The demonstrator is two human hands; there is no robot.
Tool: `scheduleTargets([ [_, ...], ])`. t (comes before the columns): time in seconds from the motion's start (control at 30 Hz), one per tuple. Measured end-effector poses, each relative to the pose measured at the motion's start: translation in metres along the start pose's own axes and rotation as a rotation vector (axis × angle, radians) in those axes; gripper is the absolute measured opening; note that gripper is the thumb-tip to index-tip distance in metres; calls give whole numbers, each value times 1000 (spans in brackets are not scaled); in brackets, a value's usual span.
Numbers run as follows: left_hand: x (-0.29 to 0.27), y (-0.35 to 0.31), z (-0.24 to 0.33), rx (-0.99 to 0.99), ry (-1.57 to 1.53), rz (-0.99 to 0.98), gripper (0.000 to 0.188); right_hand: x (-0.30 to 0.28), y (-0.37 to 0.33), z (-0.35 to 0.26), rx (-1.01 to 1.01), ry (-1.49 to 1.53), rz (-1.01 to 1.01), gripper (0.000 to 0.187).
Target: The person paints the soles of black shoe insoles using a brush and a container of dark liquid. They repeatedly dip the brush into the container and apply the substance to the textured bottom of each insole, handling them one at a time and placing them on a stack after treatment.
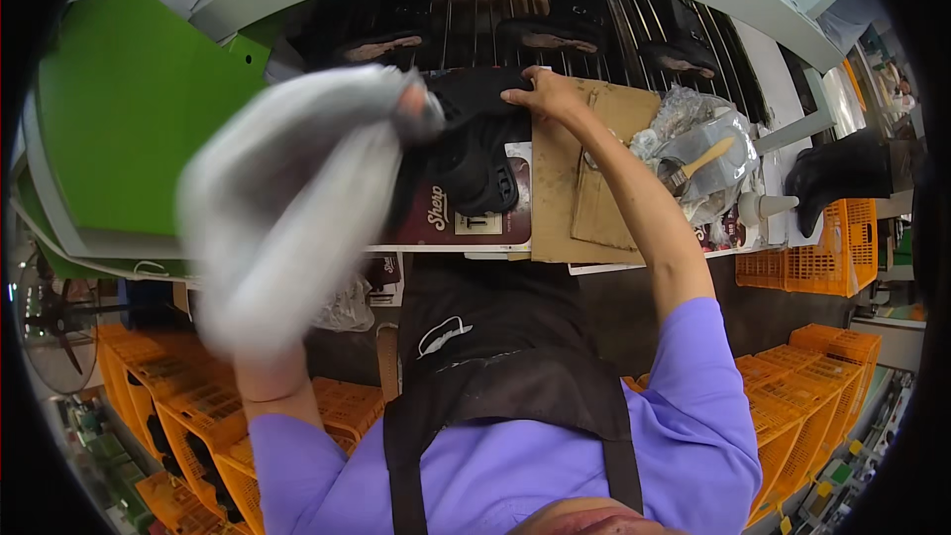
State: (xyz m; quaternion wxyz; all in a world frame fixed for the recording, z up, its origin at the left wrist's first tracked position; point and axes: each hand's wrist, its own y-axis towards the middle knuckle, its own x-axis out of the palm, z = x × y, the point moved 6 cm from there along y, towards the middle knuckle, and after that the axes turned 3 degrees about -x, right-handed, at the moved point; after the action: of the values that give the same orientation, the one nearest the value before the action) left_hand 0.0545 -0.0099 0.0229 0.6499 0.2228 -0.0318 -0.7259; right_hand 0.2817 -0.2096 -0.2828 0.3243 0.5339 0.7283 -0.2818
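Observation:
A black strapped boot [471, 154] with a buckle lies on the workbench in front of me, its upper part reaching toward the conveyor. My right hand [547, 96] grips the far right end of this boot, thumb and fingers around its edge. On the left, my left hand [411, 104] is at the boot's left side. White material, smeared by motion, wraps my left forearm and most of the hand; one bare fingertip shows. Whether it is a glove, a sleeve or a cloth I cannot tell, and the other fingers are hidden.
Cardboard [604, 208] lies right of the boot, beside a wooden-handled brush [701, 160] on a plastic container and a white nozzle bottle [765, 206]. Behind runs a roller conveyor [475, 10] with dark footwear. A black boot [837, 173] stands far right. Orange crates [807, 267] flank me.

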Motion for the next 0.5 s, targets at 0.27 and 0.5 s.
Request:
scheduleTargets([
  [0.27, 39, 69, -220, -495, 621, -527, 71, -17, -49, -19, -118, -7, 248, 51],
  [0.5, 68, 94, -214, -379, 928, -658, 84, -127, -209, -36, -352, 61, 565, 22],
])
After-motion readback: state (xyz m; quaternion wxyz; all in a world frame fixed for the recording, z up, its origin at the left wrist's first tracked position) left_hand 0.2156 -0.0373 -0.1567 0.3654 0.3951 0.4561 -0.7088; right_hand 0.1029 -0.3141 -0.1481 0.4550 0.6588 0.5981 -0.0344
